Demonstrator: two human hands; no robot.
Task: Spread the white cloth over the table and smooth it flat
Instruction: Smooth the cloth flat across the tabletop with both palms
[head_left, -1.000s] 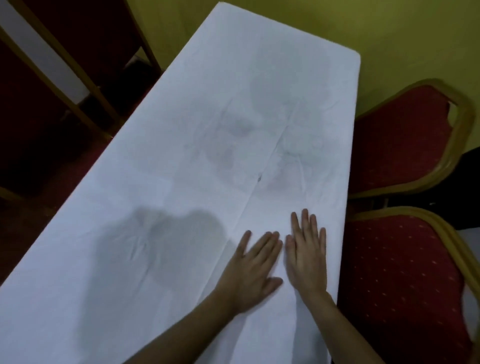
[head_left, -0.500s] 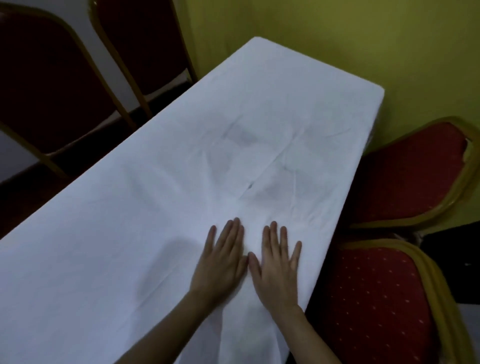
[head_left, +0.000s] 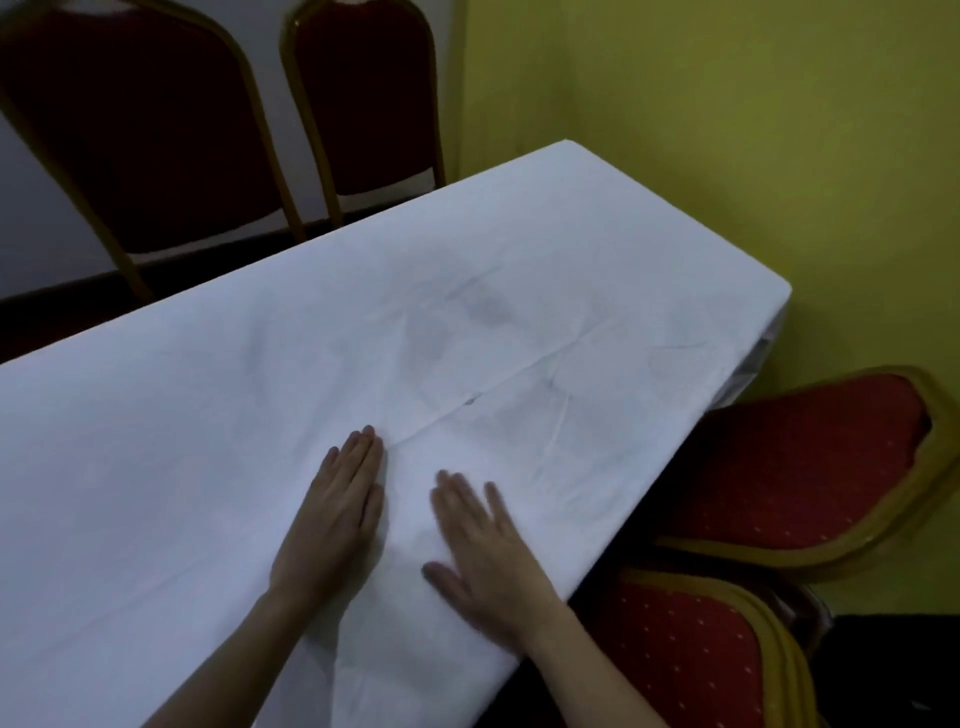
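The white cotton-like cloth (head_left: 467, 338) lies spread over the long rectangular table, covering its whole top and hanging over the far right corner (head_left: 769, 322). Faint creases and a long fold line cross its middle. The left hand (head_left: 337, 519) rests palm down on the cloth, fingers straight and close together, gripping nothing. The right hand (head_left: 483, 551), blurred, lies flat just beside it near the table's right edge, fingers spread, holding nothing. Red padded chairs with gold frames (head_left: 810, 467) stand close along that edge.
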